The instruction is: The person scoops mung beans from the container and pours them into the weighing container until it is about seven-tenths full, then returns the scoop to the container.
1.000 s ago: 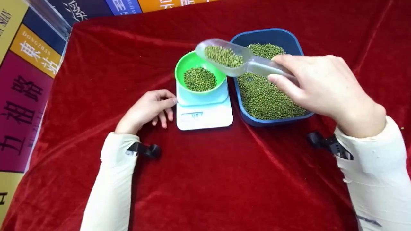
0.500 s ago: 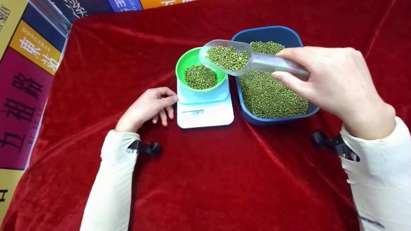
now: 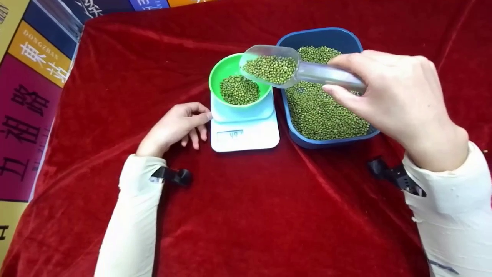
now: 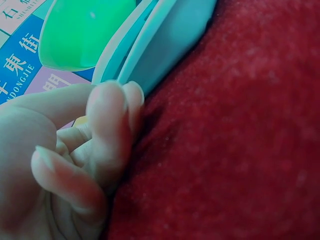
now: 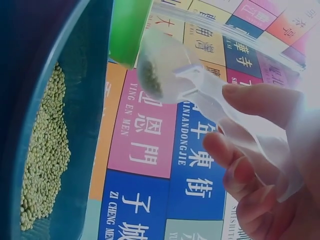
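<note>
My right hand [image 3: 399,100] grips the handle of a clear plastic scoop [image 3: 319,74]; in the right wrist view, thumb and fingers wrap its handle [image 5: 245,120]. Green mung beans [image 3: 273,70] fill part of the scoop, whose tip overhangs the right side of a green bowl [image 3: 216,79]. Inside that bowl lies a small heap of mung beans [image 3: 240,91]. The bowl sits on a white kitchen scale [image 3: 250,143] with a lit display [image 3: 230,134]. My left hand [image 3: 173,127] rests beside the scale, fingers loosely bent, thumb and index fingertips at its left edge.
A blue container [image 3: 319,36] with many mung beans [image 3: 326,115] stands right of the scale, beneath the scoop's handle. Red velvet cloth [image 3: 269,215] covers the table. Panels with printed characters [image 3: 27,127] stand along the left and back edges. Both wrists wear black cameras.
The scoop has swung slightly right from the bowl's middle and its blade lies more level. The left hand stays at the scale's edge. The whole view has shifted a little.
</note>
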The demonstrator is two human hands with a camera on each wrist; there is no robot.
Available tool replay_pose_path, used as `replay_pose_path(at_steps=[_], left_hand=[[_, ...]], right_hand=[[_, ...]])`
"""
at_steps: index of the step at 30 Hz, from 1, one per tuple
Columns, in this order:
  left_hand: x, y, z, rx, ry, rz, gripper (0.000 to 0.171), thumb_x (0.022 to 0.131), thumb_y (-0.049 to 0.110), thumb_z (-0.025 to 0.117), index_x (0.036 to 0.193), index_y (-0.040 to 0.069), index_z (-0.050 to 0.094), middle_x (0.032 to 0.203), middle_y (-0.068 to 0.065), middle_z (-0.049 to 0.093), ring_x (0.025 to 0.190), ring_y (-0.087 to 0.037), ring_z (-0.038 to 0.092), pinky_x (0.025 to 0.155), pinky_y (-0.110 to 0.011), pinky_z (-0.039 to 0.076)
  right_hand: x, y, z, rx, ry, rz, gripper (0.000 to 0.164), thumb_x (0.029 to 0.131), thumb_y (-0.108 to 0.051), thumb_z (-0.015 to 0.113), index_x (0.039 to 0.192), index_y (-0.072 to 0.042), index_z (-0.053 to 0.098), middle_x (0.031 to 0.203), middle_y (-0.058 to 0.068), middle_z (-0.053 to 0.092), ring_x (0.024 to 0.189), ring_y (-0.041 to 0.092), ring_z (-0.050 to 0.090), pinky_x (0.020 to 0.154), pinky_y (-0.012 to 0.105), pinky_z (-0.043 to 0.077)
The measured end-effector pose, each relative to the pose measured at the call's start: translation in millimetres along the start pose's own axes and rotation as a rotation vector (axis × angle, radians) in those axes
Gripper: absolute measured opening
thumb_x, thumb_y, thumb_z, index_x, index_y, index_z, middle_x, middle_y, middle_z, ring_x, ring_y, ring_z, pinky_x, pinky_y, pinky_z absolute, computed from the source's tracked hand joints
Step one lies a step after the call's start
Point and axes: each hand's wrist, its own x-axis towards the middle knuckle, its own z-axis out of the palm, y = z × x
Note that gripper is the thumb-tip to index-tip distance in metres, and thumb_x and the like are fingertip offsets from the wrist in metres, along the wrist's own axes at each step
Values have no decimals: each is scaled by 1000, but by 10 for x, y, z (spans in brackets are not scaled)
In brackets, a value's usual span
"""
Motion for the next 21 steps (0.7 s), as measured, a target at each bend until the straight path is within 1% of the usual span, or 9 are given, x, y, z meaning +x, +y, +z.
replay_pose_path(at_steps=[3, 8, 14, 21], left_hand=[[0, -2, -3, 1, 0, 2, 33, 89, 45, 56, 104, 15, 57, 74, -17, 64, 50, -28, 63, 33, -24, 38], [3, -2, -2, -2, -3, -2, 32, 89, 44, 56, 104, 15, 57, 74, -17, 64, 49, -27, 63, 33, -24, 38], [9, 0, -3, -5, 0, -2, 32, 89, 43, 56, 105, 15, 57, 74, -17, 64, 49, -27, 62, 33, -24, 38], [18, -14, -2, -6, -1, -4, 32, 90, 43, 56, 105, 15, 57, 74, -17, 64, 49, -26, 62, 32, -24, 38]], right_hand=[[10, -41, -6, 1, -9, 11, 25, 82, -30, 60, 104, -22, 68, 71, -2, 61, 53, 10, 45, 44, 32, 30], [18, -83, -21, 18, -23, 25, 30, 81, -26, 54, 109, -22, 66, 78, 0, 65, 56, 12, 49, 44, 34, 33], [4, -75, -16, 20, -17, 4, 30, 84, -25, 53, 112, -21, 65, 74, 0, 63, 54, 12, 46, 45, 33, 33], [-6, -51, 9, 10, -2, -30, 30, 86, -25, 56, 114, -21, 65, 75, 0, 65, 55, 12, 48, 46, 33, 34]])
